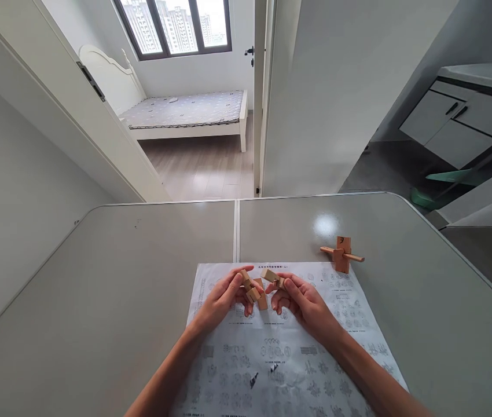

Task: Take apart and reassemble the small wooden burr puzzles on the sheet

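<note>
Between thumb and fingers, my left hand (224,294) grips a notched wooden puzzle piece (252,294), which looks like a small bar with cut-outs. My right hand (304,301) pinches a second, paler wooden puzzle piece (270,275) close beside it; a small gap seems to lie between the two. Behind and below them, another wooden block (262,301) rests on the printed instruction sheet (272,333), partly hidden by the held pieces. Off to the right, at the sheet's upper corner, several interlocked wooden pieces (342,255) form a cross shape.
The sheet lies on a grey table (150,278) with a pale seam down its far half and rounded far corners. Past the far edge are an open doorway, a bed (189,110) under a window, and a white cabinet (458,116) at the right.
</note>
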The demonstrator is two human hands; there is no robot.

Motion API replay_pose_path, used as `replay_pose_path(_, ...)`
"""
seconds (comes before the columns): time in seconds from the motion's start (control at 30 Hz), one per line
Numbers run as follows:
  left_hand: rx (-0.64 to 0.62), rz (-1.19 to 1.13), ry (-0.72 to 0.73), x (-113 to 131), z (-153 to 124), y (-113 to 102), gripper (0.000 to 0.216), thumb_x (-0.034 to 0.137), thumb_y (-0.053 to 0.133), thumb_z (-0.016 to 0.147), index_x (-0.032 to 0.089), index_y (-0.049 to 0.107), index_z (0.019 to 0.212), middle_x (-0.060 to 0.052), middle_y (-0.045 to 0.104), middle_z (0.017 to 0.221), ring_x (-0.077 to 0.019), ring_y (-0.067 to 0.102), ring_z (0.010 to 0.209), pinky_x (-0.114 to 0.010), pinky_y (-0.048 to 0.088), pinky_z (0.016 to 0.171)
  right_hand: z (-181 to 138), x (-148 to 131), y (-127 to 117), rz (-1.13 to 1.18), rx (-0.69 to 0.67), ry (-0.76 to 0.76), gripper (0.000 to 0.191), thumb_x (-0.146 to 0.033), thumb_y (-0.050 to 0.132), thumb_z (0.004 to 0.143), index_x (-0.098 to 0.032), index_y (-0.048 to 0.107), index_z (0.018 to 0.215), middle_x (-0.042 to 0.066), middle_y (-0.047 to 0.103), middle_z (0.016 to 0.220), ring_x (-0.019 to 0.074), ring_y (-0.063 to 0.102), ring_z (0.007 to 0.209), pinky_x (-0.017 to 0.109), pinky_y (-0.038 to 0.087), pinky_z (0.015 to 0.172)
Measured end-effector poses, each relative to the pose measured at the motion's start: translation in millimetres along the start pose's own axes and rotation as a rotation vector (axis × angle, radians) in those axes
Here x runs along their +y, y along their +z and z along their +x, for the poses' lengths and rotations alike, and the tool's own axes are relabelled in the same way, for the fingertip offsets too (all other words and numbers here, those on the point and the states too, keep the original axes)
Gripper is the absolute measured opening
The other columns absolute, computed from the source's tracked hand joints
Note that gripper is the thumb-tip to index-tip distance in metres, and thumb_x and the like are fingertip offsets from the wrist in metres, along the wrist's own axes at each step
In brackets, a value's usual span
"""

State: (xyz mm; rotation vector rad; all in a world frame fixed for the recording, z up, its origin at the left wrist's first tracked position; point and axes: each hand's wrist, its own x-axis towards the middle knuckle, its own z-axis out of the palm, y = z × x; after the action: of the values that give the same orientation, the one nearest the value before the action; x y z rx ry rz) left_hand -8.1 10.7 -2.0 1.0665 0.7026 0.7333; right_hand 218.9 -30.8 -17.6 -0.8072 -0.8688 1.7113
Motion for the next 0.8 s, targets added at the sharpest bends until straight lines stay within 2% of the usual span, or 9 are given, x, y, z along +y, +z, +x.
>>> replay_pose_path(0.17, 0.0, 0.066, -0.03, 6.5, -0.8, 3.8, 0.053, 0.053, 0.048, 0.106, 0.014, 0.054, 0.142, -0.011, 0.074, 0.095, -0.0172, 0.07, 0.066, -0.032, 0.058, 0.065, -1.9, 3.7, 1.5, -0.016, -0.053, -0.023, 0.039, -0.057, 0.056, 0.103, -0.019, 0.065, 0.108, 0.006, 0.072, 0.084, 0.0157, 0.061, 0.058, 0.031, 0.048, 0.055)
replay_pose_path(0.27, -0.005, 0.11, -0.037, 10.0, -1.0, 6.0, 0.054, 0.056, 0.051, 0.104, 0.014, 0.058, 0.139, -0.015, 0.076, 0.105, -0.0173, 0.071, 0.066, -0.034, 0.06, 0.067, -4.0, 3.9, 4.5, -0.095, -0.061, -0.029, 0.042, -0.06, 0.052, 0.104, -0.019, 0.063, 0.103, 0.003, 0.068, 0.072, 0.0126, 0.052, 0.049, 0.028, 0.042, 0.051)
replay_pose_path(0.33, -0.016, 0.137, -0.038, 9.8, -1.2, 5.8, 0.054, 0.056, 0.051, 0.104, 0.014, 0.058, 0.138, -0.017, 0.076, 0.112, -0.0173, 0.072, 0.066, -0.035, 0.061, 0.067, -5.6, 3.6, 6.6, -0.149, -0.046, -0.022, 0.045, -0.063, 0.051, 0.103, -0.02, 0.062, 0.099, -0.001, 0.063, 0.062, 0.0106, 0.043, 0.044, 0.026, 0.035, 0.047)
replay_pose_path(0.4, -0.02, 0.16, -0.043, 8.3, -1.7, 4.9, 0.055, 0.056, 0.05, 0.104, 0.014, 0.058, 0.139, -0.017, 0.076, 0.11, -0.018, 0.072, 0.067, -0.035, 0.061, 0.067, -6.9, 3.0, 8.1, -0.196, -0.026, -0.015, 0.046, -0.064, 0.053, 0.102, -0.02, 0.062, 0.096, -0.006, 0.05, 0.054, 0.0096, 0.034, 0.043, 0.025, 0.027, 0.045)
replay_pose_path(0.5, -0.001, 0.199, -0.054, 7.9, -2.6, 5.5, 0.055, 0.056, 0.05, 0.104, 0.014, 0.06, 0.137, -0.013, 0.076, 0.101, -0.0174, 0.071, 0.065, -0.032, 0.06, 0.064, -8.2, 2.1, 8.2, -0.249, -0.031, -0.035, 0.041, -0.06, 0.059, 0.1, -0.02, 0.067, 0.1, -0.008, 0.037, 0.055, 0.0096, 0.03, 0.047, 0.024, 0.025, 0.047)
replay_pose_path(0.63, -0.007, 0.201, -0.058, 13.5, -2.9, 10.7, 0.054, 0.056, 0.05, 0.104, 0.013, 0.062, 0.134, -0.011, 0.075, 0.097, -0.0168, 0.07, 0.064, -0.032, 0.06, 0.064, -8.7, 1.3, 6.9, -0.276, -0.095, -0.091, 0.031, -0.05, 0.06, 0.103, -0.023, 0.071, 0.112, -0.003, 0.055, 0.069, 0.0096, 0.038, 0.05, 0.026, 0.036, 0.051)
replay_pose_path(0.73, -0.023, 0.178, -0.062, 16.7, -2.7, 13.2, 0.055, 0.057, 0.05, 0.104, 0.013, 0.063, 0.133, -0.011, 0.074, 0.099, -0.0172, 0.071, 0.066, -0.033, 0.061, 0.064, -8.4, 0.8, 7.8, -0.284, -0.081, -0.141, 0.026, -0.046, 0.059, 0.104, -0.025, 0.073, 0.11, -0.003, 0.055, 0.07, 0.0107, 0.041, 0.052, 0.026, 0.038, 0.051)
replay_pose_path(0.8, -0.02, 0.177, -0.063, 17.1, -2.8, 13.3, 0.055, 0.057, 0.051, 0.103, 0.013, 0.063, 0.133, -0.01, 0.073, 0.097, -0.0164, 0.07, 0.064, -0.033, 0.061, 0.064, -8.0, 1.1, 9.0, -0.288, -0.06, -0.175, 0.023, -0.044, 0.061, 0.103, -0.025, 0.074, 0.106, 0.0, 0.06, 0.079, 0.0101, 0.042, 0.052, 0.027, 0.039, 0.05)
